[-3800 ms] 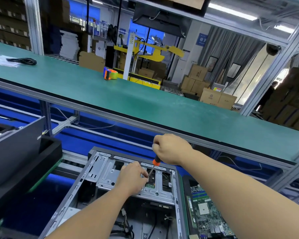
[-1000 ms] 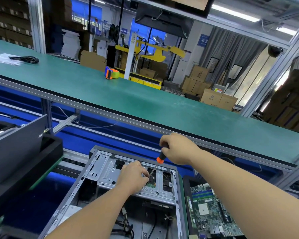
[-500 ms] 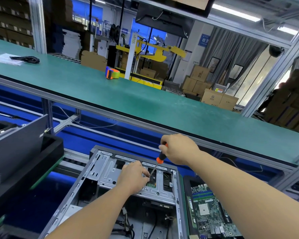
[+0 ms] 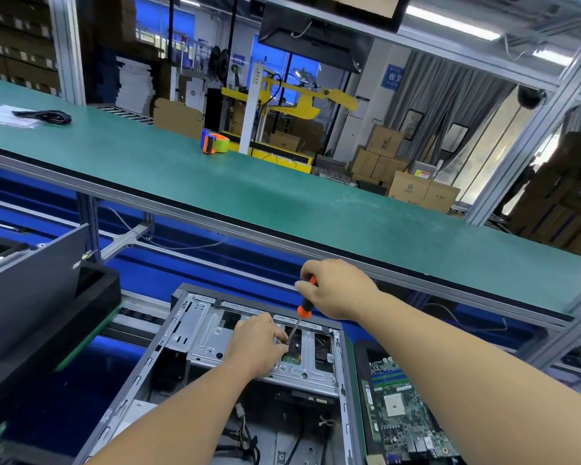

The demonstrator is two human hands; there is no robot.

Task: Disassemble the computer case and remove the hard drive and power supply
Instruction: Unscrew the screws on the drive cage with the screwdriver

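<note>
Since a moment ago little has moved: right hand point(image 4: 337, 290) fingers grip the screwdriver point(image 4: 305, 305), left hand point(image 4: 257, 344) fingers pinch its tip.

We look from a single head-worn wide-angle camera, facing forward and down, close over the open computer case point(image 4: 188, 333) at the frame's lower edge. Beyond it our view runs across the green bench point(image 4: 282, 203) into the warehouse.

Green bench point(image 4: 282, 203): tape dispenser point(image 4: 214, 145), cable point(image 4: 46, 116), paper point(image 4: 4, 116).
</note>
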